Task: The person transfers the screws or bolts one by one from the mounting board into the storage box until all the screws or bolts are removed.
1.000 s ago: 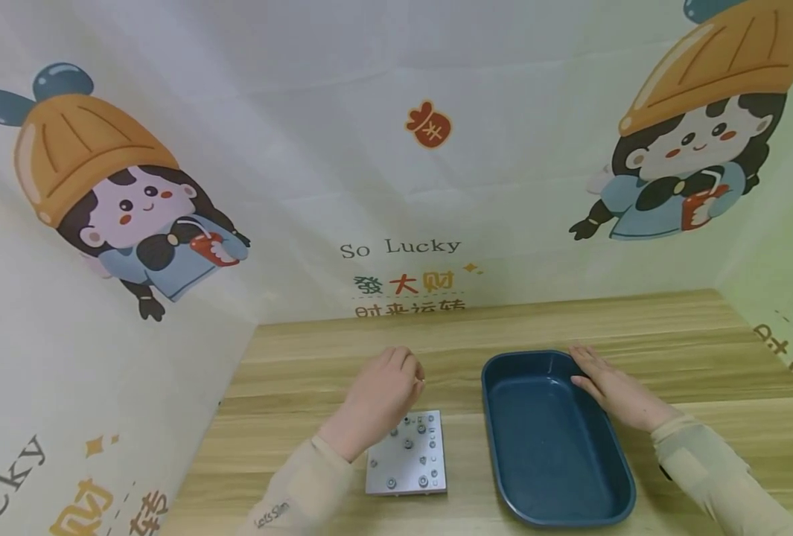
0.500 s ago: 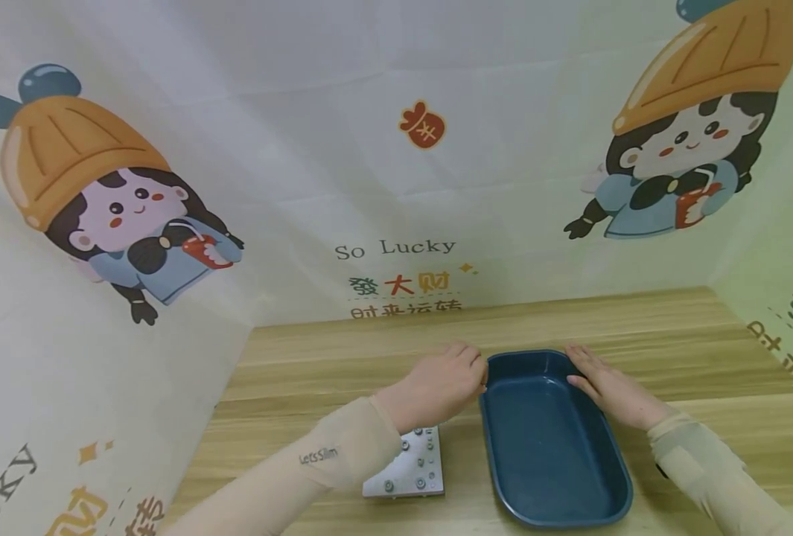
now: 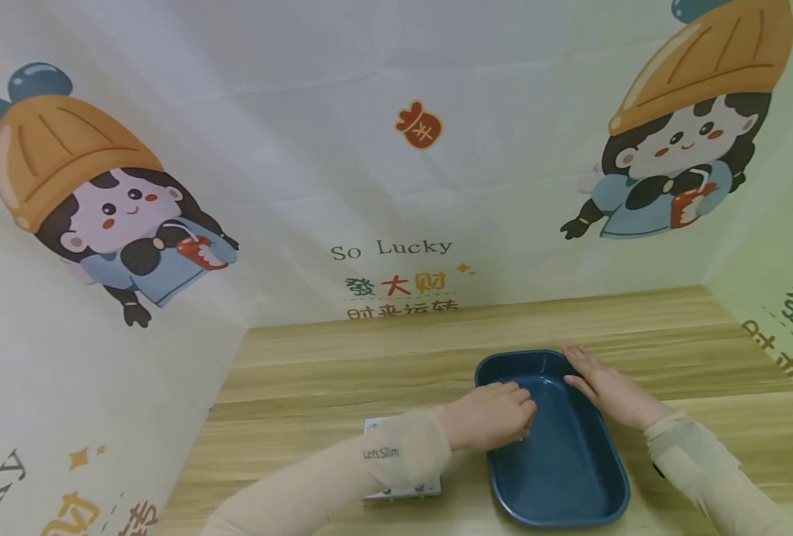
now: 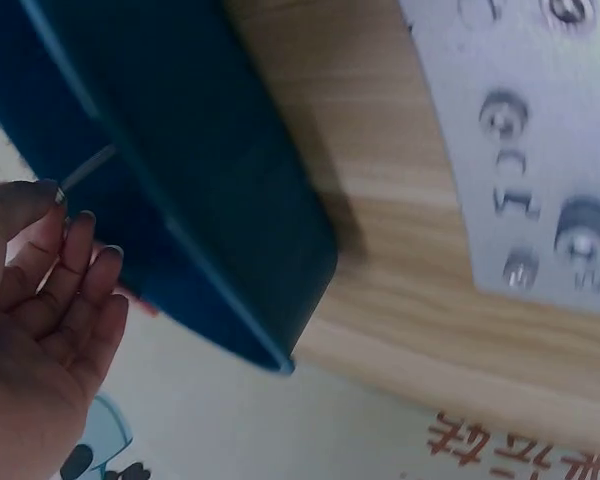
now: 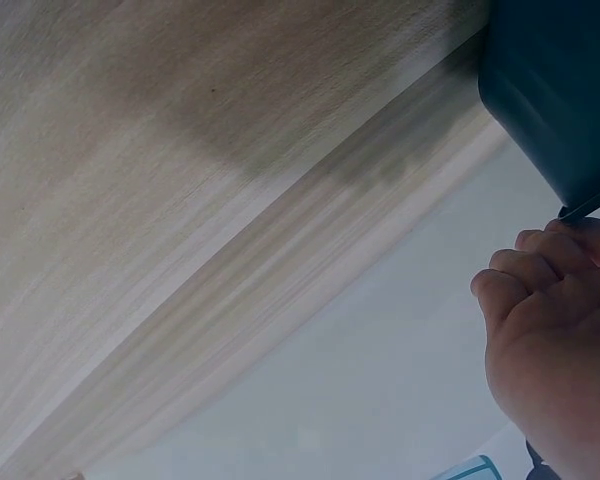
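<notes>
My left hand (image 3: 486, 418) reaches over the left wall of a blue rectangular tray (image 3: 567, 480). In the left wrist view, its thumb and fingertips pinch a thin metal pin (image 4: 88, 168), which sticks out above the tray's inside. My right hand (image 3: 613, 391) holds the tray's far right corner, fingers outside the rim and thumb on the inner side. Left of the tray lies a silver metal plate (image 4: 550, 150) fitted with several small screws and round parts. My left sleeve hides most of this plate in the head view.
The wood-grain tabletop (image 3: 316, 372) carries the tray and the plate. Behind and at both sides stands a white printed cloth (image 3: 289, 253) with cartoon figures and lettering. It meets the table along the back edge.
My left hand has moved right from above the metal plate to over the tray's left side, and its sleeve now covers much of the plate. My right hand has stayed at the tray corner.
</notes>
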`<state>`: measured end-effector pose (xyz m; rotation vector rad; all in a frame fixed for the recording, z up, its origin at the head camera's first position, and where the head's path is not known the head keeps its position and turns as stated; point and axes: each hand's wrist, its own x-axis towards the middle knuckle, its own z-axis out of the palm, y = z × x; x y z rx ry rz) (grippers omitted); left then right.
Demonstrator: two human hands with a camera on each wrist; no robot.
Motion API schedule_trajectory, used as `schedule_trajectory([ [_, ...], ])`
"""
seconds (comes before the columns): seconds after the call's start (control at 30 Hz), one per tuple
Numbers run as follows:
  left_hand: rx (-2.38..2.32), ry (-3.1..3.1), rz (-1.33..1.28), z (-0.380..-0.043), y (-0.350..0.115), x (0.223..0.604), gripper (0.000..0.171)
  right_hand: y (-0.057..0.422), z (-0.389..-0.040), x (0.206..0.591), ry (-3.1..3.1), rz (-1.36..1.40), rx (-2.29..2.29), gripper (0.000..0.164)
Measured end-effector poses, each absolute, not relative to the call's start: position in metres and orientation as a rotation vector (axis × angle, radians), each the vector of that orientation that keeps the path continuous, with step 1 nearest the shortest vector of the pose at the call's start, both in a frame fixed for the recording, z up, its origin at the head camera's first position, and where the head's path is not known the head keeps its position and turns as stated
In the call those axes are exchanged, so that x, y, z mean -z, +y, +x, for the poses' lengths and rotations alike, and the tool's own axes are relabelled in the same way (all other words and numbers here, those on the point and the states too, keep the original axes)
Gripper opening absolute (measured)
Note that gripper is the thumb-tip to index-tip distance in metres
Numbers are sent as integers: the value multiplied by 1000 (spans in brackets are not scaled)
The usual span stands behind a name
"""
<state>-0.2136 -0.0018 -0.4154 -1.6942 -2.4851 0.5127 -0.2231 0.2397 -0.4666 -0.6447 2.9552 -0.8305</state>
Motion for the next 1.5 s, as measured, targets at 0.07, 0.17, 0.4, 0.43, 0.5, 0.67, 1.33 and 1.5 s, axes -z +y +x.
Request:
schedule_trajectory([
  [0.07, -500, -2492, -1719, -214, 0, 421, 18, 239, -223, 467, 2953, -647, 834, 59],
  [0.17, -490, -2517, -1747, -214, 2, 428, 18, 239, -224, 467, 2956, -646, 836, 59],
  [0.4, -505, -2566, -1757, -212, 2, 435, 26, 239, -224, 467, 2955, -655, 833, 59],
  [0.43, -503, -2564, -1758, -212, 2, 434, 27, 239, -224, 467, 2954, -655, 833, 59],
  [0.5, -480, -2561, -1756, -211, 0, 431, 28, 239, -224, 467, 2956, -655, 832, 59],
  [0.67, -355, -2542, -1703, -211, -11, 418, 27, 240, -222, 468, 2952, -653, 848, 59],
  [1.33, 44, -2821, -1245, -223, -120, 404, 19, 244, -225, 472, 3007, -708, 808, 58],
  [1.5, 95, -2866, -1143, -226, -141, 413, 17, 242, -223, 470, 2977, -696, 802, 59],
])
